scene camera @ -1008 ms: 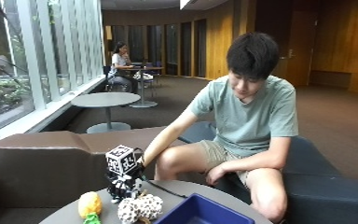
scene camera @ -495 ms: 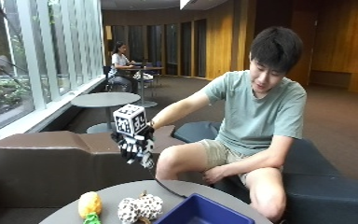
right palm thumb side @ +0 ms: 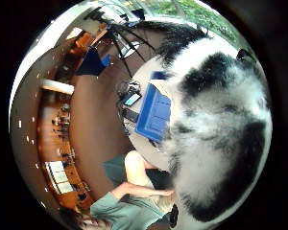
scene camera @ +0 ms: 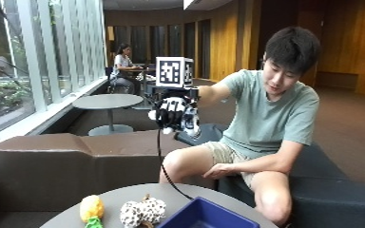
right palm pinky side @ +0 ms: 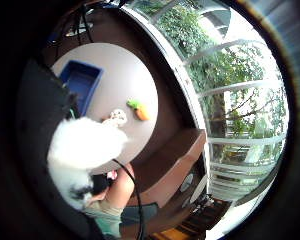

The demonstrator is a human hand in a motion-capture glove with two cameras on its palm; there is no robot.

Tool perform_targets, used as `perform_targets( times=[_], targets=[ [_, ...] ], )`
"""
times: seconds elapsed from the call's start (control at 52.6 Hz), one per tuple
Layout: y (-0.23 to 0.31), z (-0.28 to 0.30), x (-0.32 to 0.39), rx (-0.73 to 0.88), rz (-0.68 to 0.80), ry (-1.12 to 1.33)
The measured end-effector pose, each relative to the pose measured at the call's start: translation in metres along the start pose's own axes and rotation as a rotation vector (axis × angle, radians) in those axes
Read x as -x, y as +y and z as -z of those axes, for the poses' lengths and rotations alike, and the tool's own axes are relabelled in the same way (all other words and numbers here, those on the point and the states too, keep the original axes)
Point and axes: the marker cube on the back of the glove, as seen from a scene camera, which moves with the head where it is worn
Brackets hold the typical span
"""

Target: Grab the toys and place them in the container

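Note:
My gloved right hand (scene camera: 172, 113) is raised high above the round table (scene camera: 113, 199) and grips a black-and-white plush toy (scene camera: 184, 118), which fills the thumb side palm view (right palm thumb side: 216, 129) and shows as white fur (right palm pinky side: 82, 150) close to the palm. A spotted white-and-brown plush (scene camera: 142, 212) and a yellow-orange plush with green leaves (scene camera: 91, 209) lie on the table's near part. The blue container (scene camera: 201, 216) stands on the table beside them, also seen from above (right palm pinky side: 80, 82).
A brown bench back (scene camera: 69, 161) runs behind the table. The person's bare left hand (scene camera: 217, 170) rests on a knee. Windows (scene camera: 37, 61) line the left side, with another round table (scene camera: 108, 101) farther back.
My right hand has risen from just above the table to chest height, carrying the black-and-white plush up and away from the two toys left on the table.

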Motion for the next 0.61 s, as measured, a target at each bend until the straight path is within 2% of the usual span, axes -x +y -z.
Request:
perform_targets(
  times=[0.266,0.609],
  targets=[
    [-0.045,-0.025,0.088,-0.031,0.033,-0.050],
    [-0.068,-0.068,0.117,-0.049,0.063,-0.039]
  ],
)
